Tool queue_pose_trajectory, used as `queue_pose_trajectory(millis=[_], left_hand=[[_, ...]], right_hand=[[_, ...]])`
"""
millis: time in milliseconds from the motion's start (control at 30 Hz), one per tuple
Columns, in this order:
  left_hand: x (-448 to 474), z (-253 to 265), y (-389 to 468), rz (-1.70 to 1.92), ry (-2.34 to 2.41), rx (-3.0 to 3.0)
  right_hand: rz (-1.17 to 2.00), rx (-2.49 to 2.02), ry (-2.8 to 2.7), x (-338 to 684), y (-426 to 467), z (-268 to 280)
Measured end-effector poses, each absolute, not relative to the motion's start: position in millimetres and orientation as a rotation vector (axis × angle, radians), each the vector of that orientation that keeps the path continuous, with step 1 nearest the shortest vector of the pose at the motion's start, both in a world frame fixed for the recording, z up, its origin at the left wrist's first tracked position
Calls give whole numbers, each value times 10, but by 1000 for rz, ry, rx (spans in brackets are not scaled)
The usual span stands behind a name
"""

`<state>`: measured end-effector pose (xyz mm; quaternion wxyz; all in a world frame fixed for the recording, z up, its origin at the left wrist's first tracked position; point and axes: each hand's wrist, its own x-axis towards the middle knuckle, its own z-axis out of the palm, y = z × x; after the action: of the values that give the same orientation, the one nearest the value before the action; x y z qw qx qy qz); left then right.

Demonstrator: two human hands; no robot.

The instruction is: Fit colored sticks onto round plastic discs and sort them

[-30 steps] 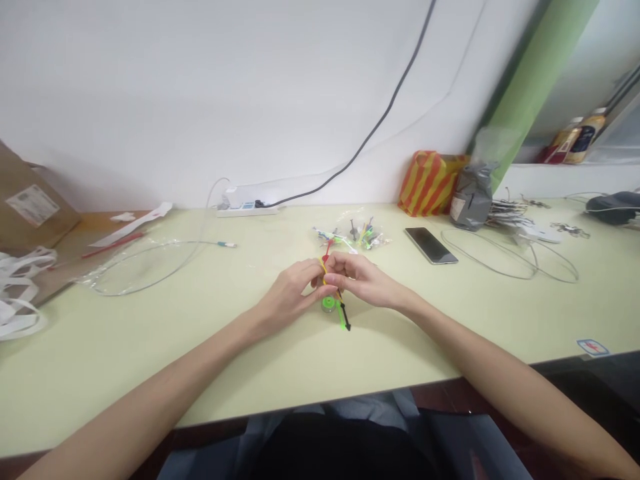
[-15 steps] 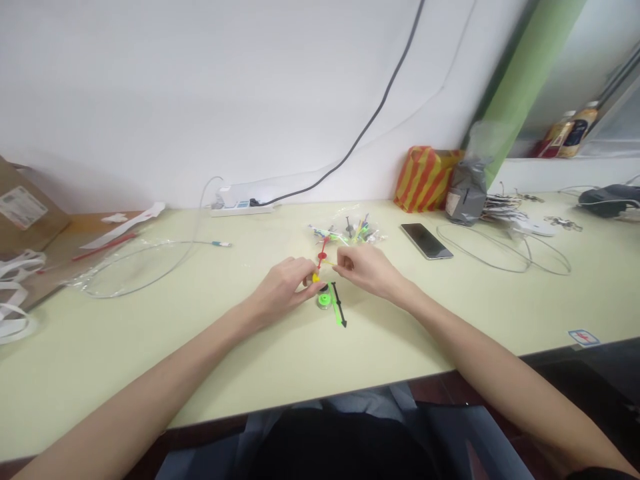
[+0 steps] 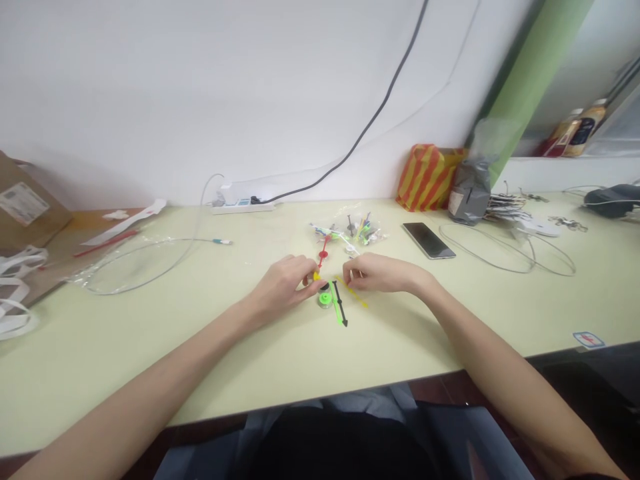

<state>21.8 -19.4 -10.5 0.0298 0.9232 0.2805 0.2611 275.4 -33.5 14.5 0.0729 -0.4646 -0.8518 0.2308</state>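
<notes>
Near the middle of the table, my left hand [image 3: 289, 280] is closed on a small yellow piece [image 3: 316, 275], mostly covered by its fingers. Its thumb reaches over a black round piece [image 3: 325, 287]. Just in front sits a bright green round piece [image 3: 325, 299] with a clear rim. A green arrow [image 3: 335, 308] and a black arrow pointer [image 3: 341, 303] lie side by side to its right. My right hand [image 3: 375, 272] has curled fingers at a slim yellow arrow [image 3: 358, 295], slanting down toward the table. Behind the hands lies a red arrow pointer [image 3: 323, 255].
A clear bag of mixed coloured pieces [image 3: 353, 231] lies behind the hands, with a white pointer [image 3: 345, 239] beside it. A phone [image 3: 429, 240] is to the right. A power strip [image 3: 243, 207] and a striped bag [image 3: 425, 177] stand by the wall. A white cable [image 3: 165, 277] loops at left.
My right hand has moved right and toward me, bringing the yellow arrow beside the black and green arrows. My left hand keeps its place on the small yellow piece.
</notes>
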Motion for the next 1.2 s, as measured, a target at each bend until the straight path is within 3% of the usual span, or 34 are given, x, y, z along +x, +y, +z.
queue_pose_trajectory(millis=[100, 1200], left_hand=[[221, -105, -198, 797, 855, 2856], [244, -61, -239, 740, 875, 2884]], right_hand=[[797, -1285, -2598, 2765, -306, 126], [782, -1166, -2683, 2640, -388, 110]])
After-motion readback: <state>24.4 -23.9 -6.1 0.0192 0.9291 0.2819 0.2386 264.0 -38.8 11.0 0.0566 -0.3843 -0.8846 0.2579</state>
